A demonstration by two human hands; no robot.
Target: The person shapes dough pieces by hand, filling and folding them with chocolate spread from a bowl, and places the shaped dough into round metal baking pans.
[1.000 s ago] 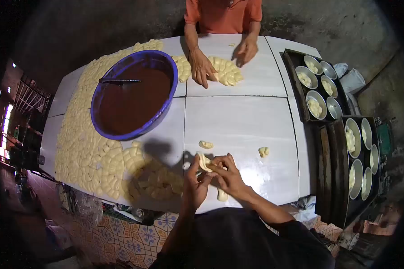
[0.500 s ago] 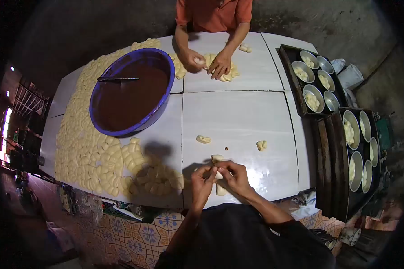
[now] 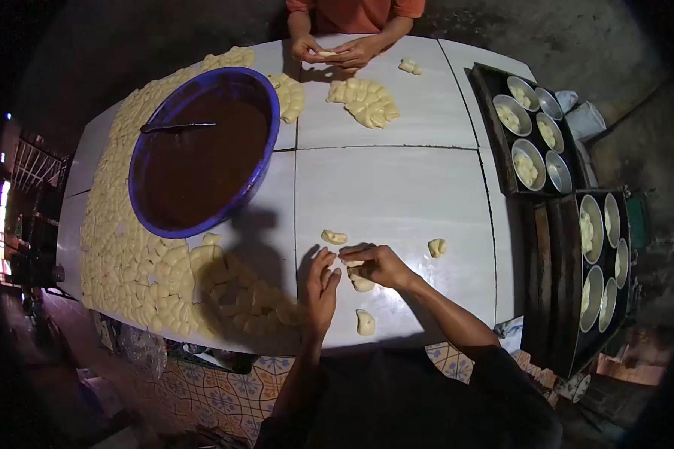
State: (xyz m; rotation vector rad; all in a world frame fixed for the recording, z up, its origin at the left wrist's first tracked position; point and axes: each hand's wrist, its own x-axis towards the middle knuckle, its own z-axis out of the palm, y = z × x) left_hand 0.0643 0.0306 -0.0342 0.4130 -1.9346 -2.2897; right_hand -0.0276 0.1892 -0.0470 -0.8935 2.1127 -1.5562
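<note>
On the white tabletop [image 3: 397, 187], my right hand [image 3: 378, 263] has its fingers closed on a small piece of dough [image 3: 352, 261]. Just left of it, my left hand [image 3: 322, 286] rests with its fingers apart. Another dough piece [image 3: 361, 281] lies below my right fingers, partly hidden. Around my hands sit single pieces: one above [image 3: 334, 237], one nearer my body [image 3: 365, 322] and one to the right [image 3: 437, 248]. Many flattened dough pieces [image 3: 150, 288] cover the left side of the table.
A blue basin [image 3: 260, 176] of dark brown filling, with a utensil [image 3: 176, 126], stands at left. Across the table a person's hands [image 3: 337, 54] hold dough near a dough cluster [image 3: 367, 99]. Dark trays [image 3: 511, 179] with round tins [image 3: 529, 163] line the right.
My hands have moved apart from each other, the left now spread. The co-worker's hands have drawn back from the dough cluster, lifting a piece. The camera view has shifted slightly.
</note>
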